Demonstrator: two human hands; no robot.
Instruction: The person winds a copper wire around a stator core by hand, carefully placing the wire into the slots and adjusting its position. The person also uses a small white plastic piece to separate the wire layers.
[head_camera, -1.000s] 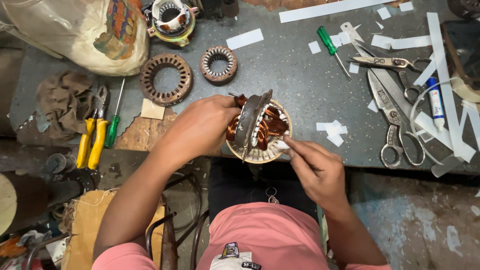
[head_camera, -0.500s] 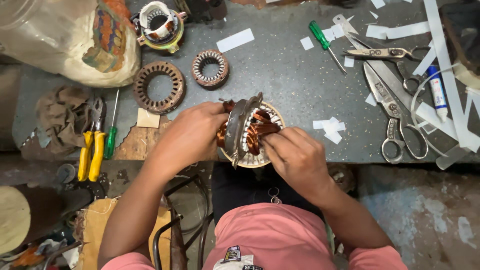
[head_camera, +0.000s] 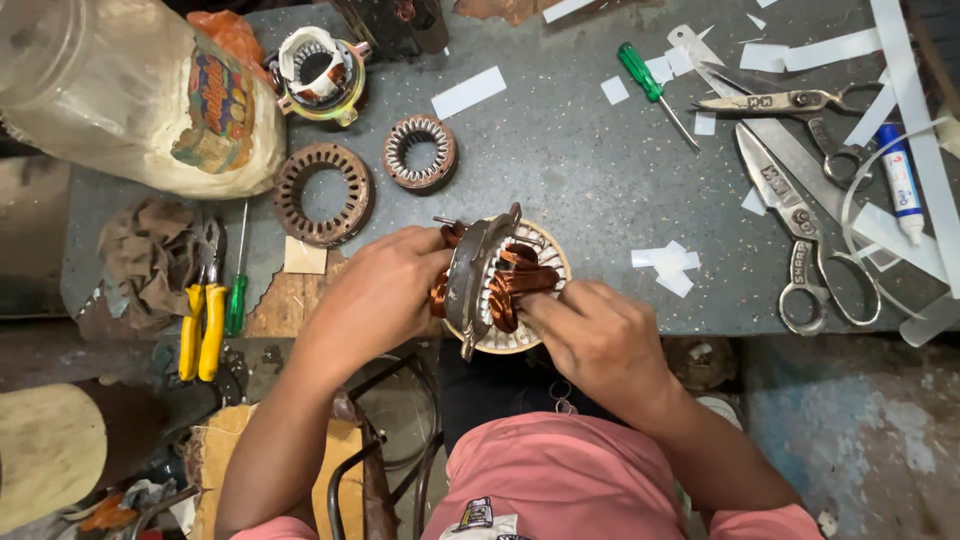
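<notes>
Just below the middle of the frame, at the near edge of the grey bench (head_camera: 560, 170), you have the motor stator (head_camera: 500, 285) tipped on its side, copper windings (head_camera: 512, 290) facing right. Your left hand (head_camera: 385, 295) is wrapped around its left side, fingers closed on the metal housing and the coils behind it. Your right hand (head_camera: 600, 335) comes in from the lower right with its fingertips (head_camera: 535, 305) pinched together on the copper bundle inside the bore. By the look of it, the steel core is heavy and rigid, so take the weight there, on the outer ring, and let it rest against the bench edge. The windings are another matter: thin enamelled wire that likely bends easily and scratches if dragged across the slot edges, so grip the coils as a bundle, not by single strands. The pale slot liners probably tear or slide out if pushed sideways. Two bare stator cores (head_camera: 322, 193) lie in the upper left, large scissors (head_camera: 800, 240) at the right, and yellow-handled pliers (head_camera: 200, 320) at the left edge.
</notes>
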